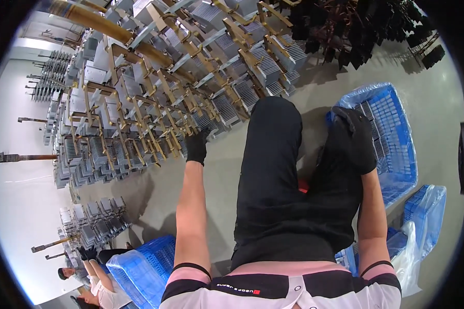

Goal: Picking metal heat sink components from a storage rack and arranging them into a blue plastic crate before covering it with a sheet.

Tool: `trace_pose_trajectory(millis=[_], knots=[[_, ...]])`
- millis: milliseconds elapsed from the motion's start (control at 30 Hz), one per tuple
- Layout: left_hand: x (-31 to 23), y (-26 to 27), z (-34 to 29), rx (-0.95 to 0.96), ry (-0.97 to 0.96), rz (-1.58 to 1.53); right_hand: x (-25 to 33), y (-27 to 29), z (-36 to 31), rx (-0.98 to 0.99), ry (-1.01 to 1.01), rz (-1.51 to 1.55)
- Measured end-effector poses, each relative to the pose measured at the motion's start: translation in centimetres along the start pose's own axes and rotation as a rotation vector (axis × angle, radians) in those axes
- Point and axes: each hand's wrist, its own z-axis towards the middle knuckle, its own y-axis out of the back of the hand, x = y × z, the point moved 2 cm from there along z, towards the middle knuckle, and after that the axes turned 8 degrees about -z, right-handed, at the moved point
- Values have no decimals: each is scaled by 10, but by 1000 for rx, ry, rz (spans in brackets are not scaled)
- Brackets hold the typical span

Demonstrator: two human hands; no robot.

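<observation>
While finned parts [224, 108] adjoin left hand [196, 148], its grip, like right hand's [361, 141], is unclear.

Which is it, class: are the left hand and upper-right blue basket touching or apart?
Apart: the head view shows the person's legs and floor between the left hand and the blue basket.

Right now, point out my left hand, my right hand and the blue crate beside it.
Left hand [196, 148], head view: its black-gloved middle.
Right hand [363, 144], head view: its black-gloved middle.
Blue crate [397, 126], head view: its lattice wall.
</observation>
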Motion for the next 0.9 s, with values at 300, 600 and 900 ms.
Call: trace_pose_trajectory(millis=[300,600,900], knots=[[37,-20,18,-335,-233,351,-4,-2,0,0,8,5],[8,-28,-16,43,-500,608,-7,-3,-3,46,-59,23],[30,-18,-17,-47,-332,28,-2,-1,0,6,-43,71]])
